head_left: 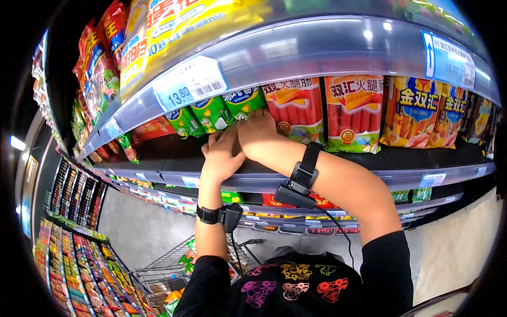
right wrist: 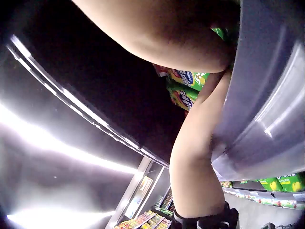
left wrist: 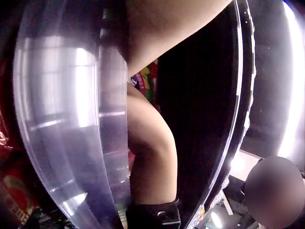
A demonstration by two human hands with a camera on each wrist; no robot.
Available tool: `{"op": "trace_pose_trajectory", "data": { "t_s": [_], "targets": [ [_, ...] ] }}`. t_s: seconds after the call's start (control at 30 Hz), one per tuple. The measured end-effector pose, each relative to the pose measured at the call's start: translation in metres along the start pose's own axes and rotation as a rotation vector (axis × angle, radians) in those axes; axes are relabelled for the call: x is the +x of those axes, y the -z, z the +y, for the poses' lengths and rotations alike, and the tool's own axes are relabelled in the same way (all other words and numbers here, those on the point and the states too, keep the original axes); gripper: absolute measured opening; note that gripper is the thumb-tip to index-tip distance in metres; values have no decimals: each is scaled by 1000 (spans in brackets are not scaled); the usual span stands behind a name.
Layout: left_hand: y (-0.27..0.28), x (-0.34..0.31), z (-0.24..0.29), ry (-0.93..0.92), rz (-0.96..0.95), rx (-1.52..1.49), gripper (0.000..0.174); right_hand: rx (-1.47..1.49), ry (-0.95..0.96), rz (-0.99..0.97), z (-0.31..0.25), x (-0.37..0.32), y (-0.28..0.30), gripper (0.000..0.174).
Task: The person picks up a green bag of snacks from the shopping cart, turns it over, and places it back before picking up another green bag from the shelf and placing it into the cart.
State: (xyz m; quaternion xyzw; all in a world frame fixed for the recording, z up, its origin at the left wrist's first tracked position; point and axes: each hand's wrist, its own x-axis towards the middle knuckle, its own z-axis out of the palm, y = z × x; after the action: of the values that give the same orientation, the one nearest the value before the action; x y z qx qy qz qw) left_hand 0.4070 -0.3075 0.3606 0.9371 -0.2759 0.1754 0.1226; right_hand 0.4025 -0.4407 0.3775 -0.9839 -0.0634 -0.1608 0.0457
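Observation:
Both hands reach in under the clear price rail to green snack packs (head_left: pixel 212 113) standing at the front of a dark shelf. My left hand (head_left: pixel 223 153) has its back showing, with its fingers stretched up to the packs' lower edge. Bent at the wrist, my right hand (head_left: pixel 259 134) lies across the left fingertips, beside a red ham sausage pack (head_left: pixel 293 108); its fingers are hidden. I cannot tell whether it holds a pack. In the right wrist view, green packs (right wrist: pixel 183 95) show behind the crossed hands.
A price rail (head_left: pixel 274 58) curves close above the hands, and the shelf edge (head_left: pixel 338 182) runs below the forearms. More sausage packs (head_left: pixel 355 113) stand to the right. A shopping cart (head_left: pixel 174 264) stands below left, near shelves of colourful packets (head_left: pixel 79 264).

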Motion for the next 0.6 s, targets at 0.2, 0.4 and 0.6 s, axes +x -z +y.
{"op": "trace_pose_trajectory", "data": {
  "t_s": [0.2, 0.4, 0.6],
  "targets": [
    [2, 2, -2, -112, 214, -151, 48, 88, 113, 14, 1, -2, 5, 22],
    [1, -8, 0, -94, 629, -292, 21, 138, 236, 32, 2, -7, 16, 19],
    [9, -34, 3, -131, 816, -517, 21, 67, 134, -79, 0, -9, 34, 21]
  ]
}}
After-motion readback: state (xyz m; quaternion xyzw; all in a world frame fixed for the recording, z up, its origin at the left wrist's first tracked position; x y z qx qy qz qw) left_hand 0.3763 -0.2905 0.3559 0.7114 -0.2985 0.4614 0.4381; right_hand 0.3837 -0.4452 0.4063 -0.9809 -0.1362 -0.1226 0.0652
